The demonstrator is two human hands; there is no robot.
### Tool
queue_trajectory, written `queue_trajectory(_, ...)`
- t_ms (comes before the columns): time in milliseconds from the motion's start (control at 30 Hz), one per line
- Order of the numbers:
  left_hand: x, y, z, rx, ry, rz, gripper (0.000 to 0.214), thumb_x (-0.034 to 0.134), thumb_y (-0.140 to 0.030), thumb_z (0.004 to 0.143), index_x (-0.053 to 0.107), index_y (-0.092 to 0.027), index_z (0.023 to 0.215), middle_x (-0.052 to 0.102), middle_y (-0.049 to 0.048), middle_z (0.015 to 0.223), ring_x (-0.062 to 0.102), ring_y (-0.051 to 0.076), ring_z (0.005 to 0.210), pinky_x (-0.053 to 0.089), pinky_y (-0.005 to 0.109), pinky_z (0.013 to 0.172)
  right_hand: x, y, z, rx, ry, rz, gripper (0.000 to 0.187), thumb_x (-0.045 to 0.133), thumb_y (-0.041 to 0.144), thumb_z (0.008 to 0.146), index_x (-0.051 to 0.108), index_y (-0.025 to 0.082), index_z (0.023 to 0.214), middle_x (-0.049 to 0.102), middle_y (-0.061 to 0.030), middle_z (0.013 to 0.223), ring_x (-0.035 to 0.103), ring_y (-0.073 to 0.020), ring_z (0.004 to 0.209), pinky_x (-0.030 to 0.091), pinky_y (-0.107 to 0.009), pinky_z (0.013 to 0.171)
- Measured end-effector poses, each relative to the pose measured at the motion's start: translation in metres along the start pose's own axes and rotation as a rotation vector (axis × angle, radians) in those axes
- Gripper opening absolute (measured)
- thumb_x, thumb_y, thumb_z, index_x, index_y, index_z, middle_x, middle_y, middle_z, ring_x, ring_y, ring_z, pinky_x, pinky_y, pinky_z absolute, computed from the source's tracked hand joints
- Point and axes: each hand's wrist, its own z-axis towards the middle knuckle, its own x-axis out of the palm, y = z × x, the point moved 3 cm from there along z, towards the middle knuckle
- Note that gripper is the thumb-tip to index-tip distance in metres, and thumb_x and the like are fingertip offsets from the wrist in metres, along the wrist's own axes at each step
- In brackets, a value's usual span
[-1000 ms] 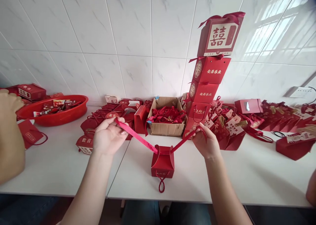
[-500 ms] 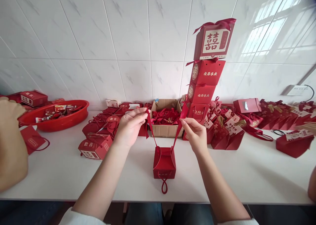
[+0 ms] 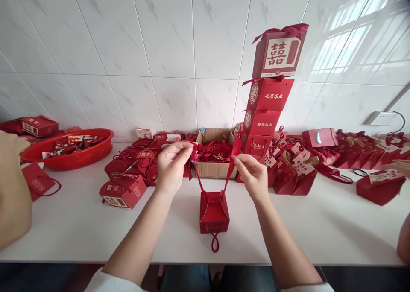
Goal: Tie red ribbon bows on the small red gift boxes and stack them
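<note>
A small red gift box point(image 3: 214, 215) stands on the white table in front of me, a cord loop hanging from its near side. Red ribbon point(image 3: 231, 168) rises from its top in two lengths. My left hand point(image 3: 173, 164) pinches one end between thumb and fingers. The other end is gripped by my right hand point(image 3: 253, 172), at about the same height. Both lengths are drawn up and apart in a V. Just behind the ribbon sits an open cardboard carton point(image 3: 214, 171) full of loose red ribbons.
A tall stack of red boxes point(image 3: 264, 121) leans right behind my right hand. Red boxes point(image 3: 123, 191) lie left, beside a red basin point(image 3: 80, 155) of sweets. More gift boxes point(image 3: 293, 172) line the right. Other people's arms point(image 3: 13, 189) reach in at both edges.
My left hand has shifted slightly right and down, still pinching the ribbon. My right hand and the gift box are nearly unchanged. The view has moved a little.
</note>
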Motion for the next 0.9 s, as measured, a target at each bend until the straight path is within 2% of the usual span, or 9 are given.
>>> queue_trajectory(100, 0.010, 0.002, 0.004, -0.097, 0.123, -0.158, 0.011, 0.072, -0.015, 0.068, 0.065, -0.018, 0.077, 0.066, -0.0005, 0.077, 0.060, 0.011, 0.071, 0.048, 0.023, 0.072, 0.007, 0.005, 0.001, -0.002, -0.022, -0.056, 0.011, 0.064, 0.030, 0.082, 0.069, 0.020, 0.082, 0.067, -0.0035, 0.079, 0.060, -0.0162, 0.073, 0.047, -0.029, 0.066)
queue_trajectory(167, 0.019, 0.001, 0.005, -0.107, 0.223, -0.183, 0.013, 0.070, -0.015, 0.072, 0.062, -0.019, 0.081, 0.064, -0.0008, 0.075, 0.058, 0.011, 0.072, 0.046, 0.023, 0.073, 0.016, 0.011, 0.002, -0.031, -0.037, -0.105, 0.011, 0.065, 0.030, 0.080, 0.069, 0.020, 0.079, 0.067, -0.0032, 0.077, 0.060, -0.0159, 0.071, 0.047, -0.029, 0.064)
queue_trajectory(333, 0.041, 0.000, 0.007, -0.092, 0.442, -0.090, 0.011, 0.062, -0.016, 0.081, 0.054, -0.020, 0.087, 0.063, -0.0003, 0.078, 0.059, 0.014, 0.084, 0.045, 0.026, 0.078, 0.039, 0.022, 0.005, -0.083, 0.040, -0.074, 0.012, 0.066, 0.032, 0.080, 0.070, 0.021, 0.082, 0.068, -0.0037, 0.084, 0.062, -0.0168, 0.079, 0.048, -0.029, 0.072)
queue_trajectory(433, 0.046, 0.003, 0.008, -0.075, 0.495, 0.005, 0.011, 0.061, -0.020, 0.083, 0.052, -0.021, 0.090, 0.063, 0.0010, 0.085, 0.060, 0.016, 0.089, 0.046, 0.027, 0.077, 0.045, 0.021, 0.006, -0.043, 0.093, -0.012, 0.014, 0.067, 0.034, 0.079, 0.069, 0.020, 0.079, 0.068, -0.0036, 0.085, 0.062, -0.0173, 0.080, 0.048, -0.029, 0.071)
queue_trajectory(567, 0.046, 0.006, 0.008, 0.115, 0.466, 0.166, 0.014, 0.061, -0.023, 0.083, 0.053, -0.020, 0.094, 0.064, 0.0047, 0.094, 0.059, 0.019, 0.101, 0.045, 0.033, 0.090, 0.049, 0.015, 0.005, 0.062, 0.105, 0.068, 0.017, 0.066, 0.034, 0.079, 0.066, 0.019, 0.072, 0.067, -0.0023, 0.077, 0.061, -0.0164, 0.074, 0.045, -0.028, 0.064)
queue_trajectory(633, 0.041, 0.007, 0.005, 0.240, 0.373, 0.225, 0.012, 0.062, -0.022, 0.083, 0.055, -0.020, 0.093, 0.064, 0.0056, 0.097, 0.058, 0.019, 0.104, 0.042, 0.034, 0.095, 0.048, 0.014, 0.005, 0.097, 0.075, 0.087, 0.017, 0.066, 0.034, 0.079, 0.066, 0.018, 0.073, 0.067, -0.0019, 0.075, 0.060, -0.0155, 0.071, 0.044, -0.027, 0.062)
queue_trajectory(700, 0.031, 0.008, 0.000, 0.293, 0.243, 0.274, 0.011, 0.062, -0.023, 0.083, 0.056, -0.020, 0.091, 0.062, 0.0057, 0.099, 0.057, 0.018, 0.103, 0.042, 0.034, 0.095, 0.048, 0.014, 0.004, 0.105, 0.038, 0.098, 0.018, 0.065, 0.035, 0.079, 0.067, 0.018, 0.075, 0.067, -0.0021, 0.074, 0.060, -0.0151, 0.070, 0.044, -0.027, 0.062)
queue_trajectory(767, 0.023, 0.010, -0.005, 0.264, 0.187, 0.331, 0.014, 0.062, -0.027, 0.082, 0.057, -0.020, 0.093, 0.061, 0.0059, 0.099, 0.057, 0.019, 0.099, 0.043, 0.033, 0.091, 0.046, 0.016, 0.004, 0.085, 0.010, 0.086, 0.018, 0.065, 0.035, 0.079, 0.066, 0.018, 0.075, 0.067, -0.0023, 0.074, 0.060, -0.0151, 0.070, 0.045, -0.027, 0.063)
queue_trajectory(900, 0.020, 0.015, -0.012, 0.112, 0.256, 0.368, 0.022, 0.068, -0.031, 0.077, 0.061, -0.021, 0.094, 0.062, 0.0042, 0.095, 0.058, 0.018, 0.090, 0.046, 0.031, 0.084, 0.045, 0.021, 0.003, -0.009, 0.003, 0.004, 0.016, 0.064, 0.033, 0.080, 0.067, 0.019, 0.074, 0.067, -0.0023, 0.074, 0.061, -0.0157, 0.071, 0.048, -0.029, 0.066)
